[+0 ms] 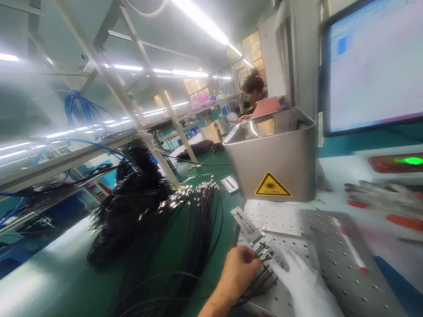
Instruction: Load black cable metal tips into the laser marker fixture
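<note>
Several black cables [261,282] with metal connector ends lie side by side over the front of the perforated metal plate. My left hand [238,270], bare, has its fingers curled closed on these cables, just behind their ends. My right hand [297,278] wears a white glove. Its fingers are stretched out and somewhat apart, touching or close above a small metal fixture [268,252] where the connector ends sit. Motion blur and the hands hide how the ends are seated. A flat metal strip [245,223] lies just beyond my left hand.
Bundled black cables [132,220] cover the green table [64,274] at left. A metal housing with a yellow warning sign [273,185] stands behind the perforated plate [333,271]. Right are a red-and-white pen [351,246], gloves [384,200] and a monitor [385,68]. Another person [266,107] sits beyond.
</note>
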Demonstrator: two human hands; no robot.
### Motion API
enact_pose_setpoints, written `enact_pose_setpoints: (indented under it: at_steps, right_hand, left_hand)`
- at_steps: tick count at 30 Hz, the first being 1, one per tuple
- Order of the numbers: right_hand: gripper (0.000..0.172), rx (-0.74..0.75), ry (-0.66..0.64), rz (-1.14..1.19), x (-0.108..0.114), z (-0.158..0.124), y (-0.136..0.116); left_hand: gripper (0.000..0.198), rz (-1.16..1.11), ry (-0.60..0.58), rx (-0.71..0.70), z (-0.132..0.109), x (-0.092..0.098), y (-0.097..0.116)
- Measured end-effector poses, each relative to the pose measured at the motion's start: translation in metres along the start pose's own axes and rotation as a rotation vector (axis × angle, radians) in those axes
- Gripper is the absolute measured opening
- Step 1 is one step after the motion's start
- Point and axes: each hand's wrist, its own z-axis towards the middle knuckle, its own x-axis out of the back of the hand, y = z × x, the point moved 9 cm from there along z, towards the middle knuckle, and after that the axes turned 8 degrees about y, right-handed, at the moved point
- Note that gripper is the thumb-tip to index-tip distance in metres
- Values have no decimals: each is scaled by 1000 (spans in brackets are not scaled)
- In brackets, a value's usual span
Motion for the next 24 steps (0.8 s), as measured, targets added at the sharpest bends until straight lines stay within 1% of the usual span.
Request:
enact_pose_setpoints:
  at_steps: [3,7,10,12,18,24]
  right_hand:
    - [40,7,-7,-13,-2,-1,-1]
    - [43,-2,-5,-16,-1,-1,0]
    - [40,-19,-13,-7,-1,-1,1]
    - [41,-29,-23,7,-3,-1,2]
    - [39,-53,-37,65,-10,-1,3]
    - [39,-76,-41,73,-9,-2,3]
  left_hand:
    - [6,21,23,-11,0,2,3]
    - [13,101,53,-96,-10,9,19]
    - [13,179,120,-167,-16,14,28]
    - [12,219,152,-197,-18,14,30]
    - [12,273,112,-170,-15,0,22]
    - [16,349,108,-154,-16,1,29]
